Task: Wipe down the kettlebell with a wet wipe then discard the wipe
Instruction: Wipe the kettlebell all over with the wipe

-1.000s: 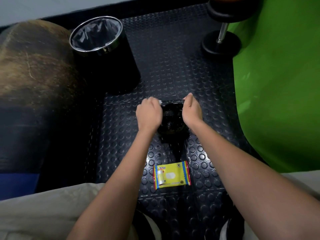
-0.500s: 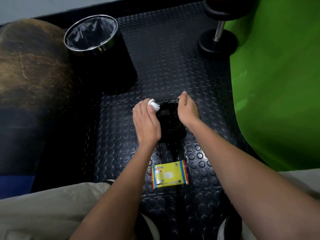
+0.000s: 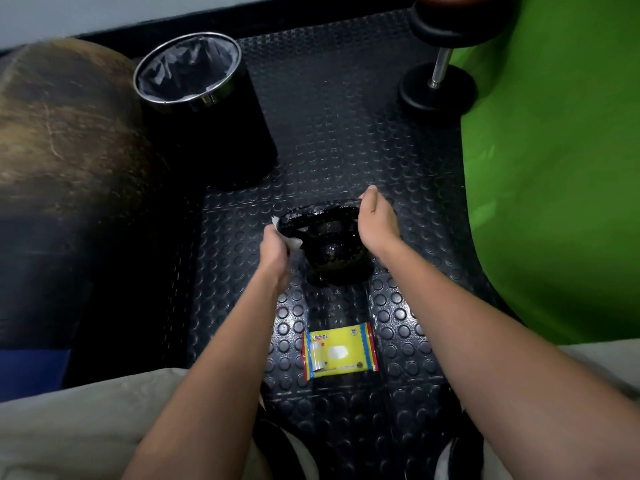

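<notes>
A yellow wipes packet [image 3: 339, 351] with red and blue striped ends is seen flat on the studded black floor mat [image 3: 346, 133], just nearer than the kettlebell; only "0" and a white flap can be made out on it, the rest being too small to read. The black kettlebell [image 3: 334, 251] is planted on the mat between both forearms. Its handle's left end is gripped through a white wet wipe [image 3: 294, 242] by the left hand [image 3: 275, 245], while the right end is clasped by the right hand [image 3: 377, 223]. A lined black bin [image 3: 207, 109] is set well beyond to the left, a dumbbell [image 3: 438, 81] further back beside a green surface [image 3: 554, 168].
</notes>
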Demonstrator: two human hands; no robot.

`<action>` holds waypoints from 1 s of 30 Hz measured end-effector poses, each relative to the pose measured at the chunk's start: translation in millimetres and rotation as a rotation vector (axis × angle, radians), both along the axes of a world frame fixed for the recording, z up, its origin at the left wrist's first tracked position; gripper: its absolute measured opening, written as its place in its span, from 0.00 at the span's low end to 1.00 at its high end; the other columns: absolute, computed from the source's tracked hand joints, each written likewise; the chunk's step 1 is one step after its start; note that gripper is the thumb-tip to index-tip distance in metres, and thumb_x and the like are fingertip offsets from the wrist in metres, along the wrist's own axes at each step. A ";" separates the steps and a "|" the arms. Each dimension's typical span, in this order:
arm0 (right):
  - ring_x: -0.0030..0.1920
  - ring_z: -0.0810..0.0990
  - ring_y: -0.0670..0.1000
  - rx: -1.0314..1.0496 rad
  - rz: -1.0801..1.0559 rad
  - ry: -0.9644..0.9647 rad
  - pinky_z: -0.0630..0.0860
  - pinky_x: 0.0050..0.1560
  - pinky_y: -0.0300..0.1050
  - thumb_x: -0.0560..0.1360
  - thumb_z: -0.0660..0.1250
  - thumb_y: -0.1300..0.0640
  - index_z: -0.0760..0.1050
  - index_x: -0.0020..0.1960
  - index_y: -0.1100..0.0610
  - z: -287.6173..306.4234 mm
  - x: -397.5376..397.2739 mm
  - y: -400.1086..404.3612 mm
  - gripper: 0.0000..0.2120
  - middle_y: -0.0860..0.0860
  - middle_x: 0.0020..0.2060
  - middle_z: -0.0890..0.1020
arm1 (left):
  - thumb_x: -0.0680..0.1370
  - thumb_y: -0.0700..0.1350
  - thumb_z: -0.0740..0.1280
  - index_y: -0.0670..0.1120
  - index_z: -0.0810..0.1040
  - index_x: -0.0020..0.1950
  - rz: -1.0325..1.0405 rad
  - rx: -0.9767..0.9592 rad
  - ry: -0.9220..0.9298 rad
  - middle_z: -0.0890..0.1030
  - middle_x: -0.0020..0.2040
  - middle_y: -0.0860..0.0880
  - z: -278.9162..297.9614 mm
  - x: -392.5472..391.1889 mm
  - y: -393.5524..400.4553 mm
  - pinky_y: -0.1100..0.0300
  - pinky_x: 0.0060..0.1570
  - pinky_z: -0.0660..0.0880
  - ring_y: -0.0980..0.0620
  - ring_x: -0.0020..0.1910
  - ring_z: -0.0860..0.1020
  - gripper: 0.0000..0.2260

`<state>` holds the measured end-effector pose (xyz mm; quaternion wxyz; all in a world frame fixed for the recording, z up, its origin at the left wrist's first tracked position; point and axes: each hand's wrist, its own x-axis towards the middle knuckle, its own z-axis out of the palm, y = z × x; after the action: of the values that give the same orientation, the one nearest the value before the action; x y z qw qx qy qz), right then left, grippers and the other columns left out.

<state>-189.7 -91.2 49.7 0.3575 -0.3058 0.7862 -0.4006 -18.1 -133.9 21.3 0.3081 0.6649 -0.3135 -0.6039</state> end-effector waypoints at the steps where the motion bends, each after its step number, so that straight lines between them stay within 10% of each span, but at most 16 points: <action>1: 0.68 0.72 0.58 0.000 -0.002 -0.001 0.64 0.71 0.62 0.83 0.41 0.40 0.72 0.70 0.52 1.1 -0.1 0.3 0.29 0.53 0.67 0.76 | 0.77 0.45 0.54 0.41 0.81 0.44 -0.041 -0.010 -0.031 0.83 0.39 0.42 2.0 2.4 -1.6 0.51 0.50 0.75 0.43 0.47 0.80 0.17; 7: 0.70 0.71 0.58 0.023 -0.023 -0.001 0.62 0.72 0.63 0.83 0.41 0.40 0.73 0.69 0.52 3.6 0.2 2.2 0.29 0.53 0.68 0.76 | 0.77 0.53 0.53 0.46 0.75 0.47 -0.216 -0.130 -0.222 0.73 0.41 0.44 34.9 -5.2 -4.4 0.54 0.39 0.66 0.49 0.38 0.68 0.15; 20: 0.69 0.72 0.57 0.038 0.007 0.002 0.61 0.73 0.61 0.84 0.40 0.42 0.73 0.67 0.54 10.9 -3.4 -0.7 0.29 0.53 0.68 0.76 | 0.84 0.43 0.50 0.43 0.65 0.37 -0.814 -0.417 -0.824 0.77 0.48 0.39 84.8 -40.1 -2.5 0.51 0.48 0.67 0.41 0.49 0.72 0.16; 25: 0.67 0.72 0.58 0.055 0.003 0.048 0.58 0.73 0.61 0.85 0.40 0.44 0.75 0.64 0.54 12.4 0.3 -2.4 0.28 0.54 0.65 0.78 | 0.81 0.39 0.53 0.42 0.76 0.44 -0.698 -0.810 -1.063 0.81 0.47 0.41 61.4 -58.2 16.4 0.47 0.53 0.69 0.38 0.49 0.77 0.14; 30: 0.67 0.72 0.58 0.036 -0.003 0.077 0.57 0.72 0.60 0.85 0.40 0.44 0.74 0.66 0.54 7.6 3.9 5.9 0.28 0.54 0.65 0.77 | 0.86 0.46 0.48 0.48 0.76 0.60 -0.423 -1.032 -0.905 0.78 0.56 0.51 22.6 -39.0 45.2 0.49 0.77 0.56 0.50 0.59 0.73 0.17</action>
<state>-185.8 -85.3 57.3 0.3318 -0.3133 0.8070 -0.3749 -57.1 -88.8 43.9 0.2993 0.5447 -0.7782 -0.0904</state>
